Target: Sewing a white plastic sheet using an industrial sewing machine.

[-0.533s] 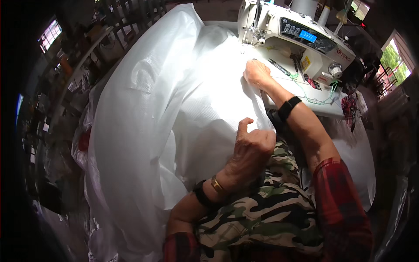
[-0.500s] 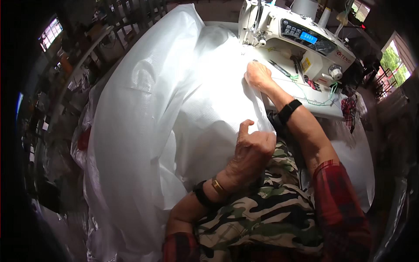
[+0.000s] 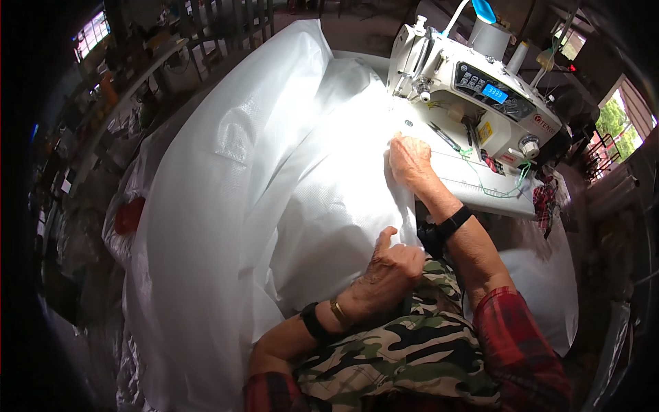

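A large sheet of white woven plastic fabric (image 3: 329, 206) bulges over the table and drapes down toward my lap. My right hand (image 3: 410, 159) is closed on its right edge, a short way in front of the needle area of a white sewing machine (image 3: 439, 75). Nearer to me, my left hand (image 3: 392, 269) grips the same edge with curled fingers, its index finger bent and raised. The fabric edge runs between the two hands; the fingertips under it are hidden. Strong light whitens the fabric near the needle, so detail there is lost.
On the machine bed (image 3: 467, 180) lie dark-handled snippers (image 3: 446, 137) and a tangle of green thread (image 3: 491, 189). A plaid cloth scrap (image 3: 544, 206) hangs at its right end. Thread cones (image 3: 490, 40) stand behind the machine. A red item (image 3: 129, 216) shows at the left.
The view has tilted, so everything sits lower in the picture. Relative to the machine, both hands have shifted only slightly, the left one a little leftward. Both keep their grip on the edge.
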Demonstrator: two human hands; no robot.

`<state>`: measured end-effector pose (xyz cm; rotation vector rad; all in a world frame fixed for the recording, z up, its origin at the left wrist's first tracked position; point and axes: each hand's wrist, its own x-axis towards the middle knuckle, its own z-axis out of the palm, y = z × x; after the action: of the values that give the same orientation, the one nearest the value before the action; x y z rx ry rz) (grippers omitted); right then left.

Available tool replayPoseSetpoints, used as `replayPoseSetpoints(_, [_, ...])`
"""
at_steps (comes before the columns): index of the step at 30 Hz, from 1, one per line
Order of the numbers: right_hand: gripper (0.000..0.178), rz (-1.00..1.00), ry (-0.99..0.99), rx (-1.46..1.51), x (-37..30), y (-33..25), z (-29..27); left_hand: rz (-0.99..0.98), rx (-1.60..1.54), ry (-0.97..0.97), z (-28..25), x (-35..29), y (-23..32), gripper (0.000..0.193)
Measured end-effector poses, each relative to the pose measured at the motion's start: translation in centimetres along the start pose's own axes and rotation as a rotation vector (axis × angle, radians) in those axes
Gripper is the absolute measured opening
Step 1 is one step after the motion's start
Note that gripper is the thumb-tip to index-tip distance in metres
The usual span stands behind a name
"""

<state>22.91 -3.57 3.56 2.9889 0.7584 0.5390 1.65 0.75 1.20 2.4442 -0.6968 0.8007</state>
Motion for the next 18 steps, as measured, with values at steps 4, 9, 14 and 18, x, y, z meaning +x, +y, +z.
replayPoseSetpoints(4, [0.011, -0.039, -0.093, -0.044, 1.3, -0.3, 0.2, -0.008, 0.076, -0.023, 0.4, -0.1, -1.1, 0.009])
replayPoseSetpoints(9, [0.007, -0.049, -0.145, -0.063, 3.3, -0.8, 0.2, 0.0, 0.116, 0.02, 0.3, 0.5, -2.7, 0.008])
replayPoseSetpoints(14, [0.008, -0.129, -0.126, -0.049, 5.3, -0.4, 0.8, 0.01, 0.211, 0.008, 0.1, 1.8, -3.9, 0.009])
replayPoseSetpoints(18, [0.009, -0.064, -0.109, -0.058, 5.5, -0.2, 0.9, -0.049, 0.196, 0.023, 0.3, 2.5, -4.5, 0.008])
